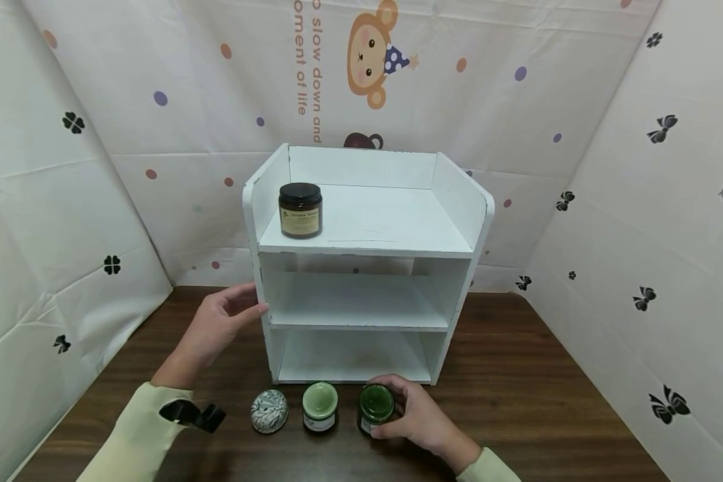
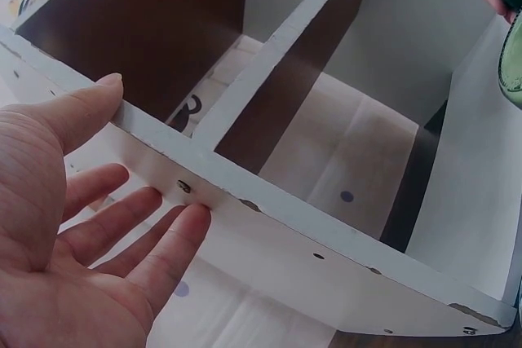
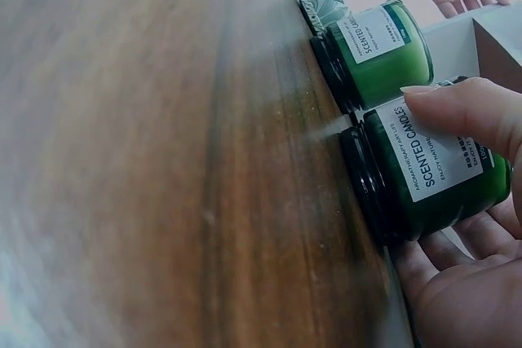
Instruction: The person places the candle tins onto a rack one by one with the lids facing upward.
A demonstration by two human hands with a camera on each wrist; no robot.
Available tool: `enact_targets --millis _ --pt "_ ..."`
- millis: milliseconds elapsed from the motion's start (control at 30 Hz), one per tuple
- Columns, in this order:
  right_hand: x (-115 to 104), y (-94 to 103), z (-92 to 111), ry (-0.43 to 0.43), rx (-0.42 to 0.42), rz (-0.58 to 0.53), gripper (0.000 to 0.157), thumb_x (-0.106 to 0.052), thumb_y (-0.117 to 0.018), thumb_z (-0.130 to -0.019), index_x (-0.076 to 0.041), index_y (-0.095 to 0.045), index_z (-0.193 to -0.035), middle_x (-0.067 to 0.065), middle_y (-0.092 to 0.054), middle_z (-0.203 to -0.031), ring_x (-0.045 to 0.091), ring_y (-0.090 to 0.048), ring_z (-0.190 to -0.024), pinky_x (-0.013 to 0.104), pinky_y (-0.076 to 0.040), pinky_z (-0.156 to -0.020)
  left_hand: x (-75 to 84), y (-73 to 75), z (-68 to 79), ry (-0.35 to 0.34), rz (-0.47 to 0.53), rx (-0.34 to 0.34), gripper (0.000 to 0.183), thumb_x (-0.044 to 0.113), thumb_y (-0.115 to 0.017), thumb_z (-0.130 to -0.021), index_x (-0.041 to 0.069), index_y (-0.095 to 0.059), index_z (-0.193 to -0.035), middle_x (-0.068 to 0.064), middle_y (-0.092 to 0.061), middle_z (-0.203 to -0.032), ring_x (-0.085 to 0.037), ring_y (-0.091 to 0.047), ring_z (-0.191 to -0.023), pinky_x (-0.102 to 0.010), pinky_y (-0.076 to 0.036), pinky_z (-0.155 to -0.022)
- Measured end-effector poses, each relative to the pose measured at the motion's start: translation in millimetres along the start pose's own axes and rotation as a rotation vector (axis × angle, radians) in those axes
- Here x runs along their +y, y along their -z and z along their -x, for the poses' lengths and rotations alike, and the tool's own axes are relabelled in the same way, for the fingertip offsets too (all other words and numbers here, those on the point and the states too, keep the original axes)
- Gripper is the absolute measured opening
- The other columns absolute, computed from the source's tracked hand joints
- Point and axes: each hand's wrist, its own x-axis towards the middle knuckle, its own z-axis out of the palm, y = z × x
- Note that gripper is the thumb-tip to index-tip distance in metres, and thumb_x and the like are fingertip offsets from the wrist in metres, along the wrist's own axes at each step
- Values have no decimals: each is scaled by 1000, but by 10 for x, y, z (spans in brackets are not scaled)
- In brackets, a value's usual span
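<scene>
My right hand (image 1: 418,418) grips a dark green scented candle jar (image 1: 376,404) on the table before the shelf, thumb on the label side and fingers around the back. In the right wrist view its black lid (image 3: 364,185) faces down against the wood. Left of it stands a lighter green candle jar (image 1: 320,405), also black end down. Farther left is a small round tin with a leaf pattern (image 1: 269,411). My left hand (image 1: 223,321) is at the left side panel of the white shelf (image 1: 361,253), thumb by the front edge, fingers loosely extended along the outside.
A dark jar with a black lid and cream label (image 1: 300,211) stands on the shelf's top tier, at the left. Two lower tiers are open at the front. Printed white cloth (image 1: 205,87) hangs behind and at both sides of the brown wooden table (image 1: 536,375).
</scene>
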Motion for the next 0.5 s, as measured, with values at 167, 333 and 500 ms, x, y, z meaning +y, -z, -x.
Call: enact_targets --millis 167,333,500 --pt "0 5 4 2 2 7 73 0 -88 -76 4 -53 -139 23 -60 -136 13 -64 -119 20 -49 -100 4 -3 2 1 -6 -1 65 44 -71 -96 14 -53 -150 -13 -58 -147 -31 -56 -131 -43 -54 -102" --pt "-2 13 4 11 3 15 74 -1 -89 -75 5 -53 -139 21 -61 -135 11 -64 -118 20 -49 -100 3 -3 0 1 -4 -3 65 44 -71 -96 13 -53 -149 -13 -59 -146 -30 -56 -130 -36 -54 -99" --pt "-7 22 6 25 1 14 73 -2 -89 -75 3 -54 -139 19 -63 -133 11 -64 -118 21 -49 -101 6 -4 -2 0 -2 -4 64 44 -71 -96 14 -52 -150 -12 -59 -146 -30 -56 -130 -34 -54 -98"
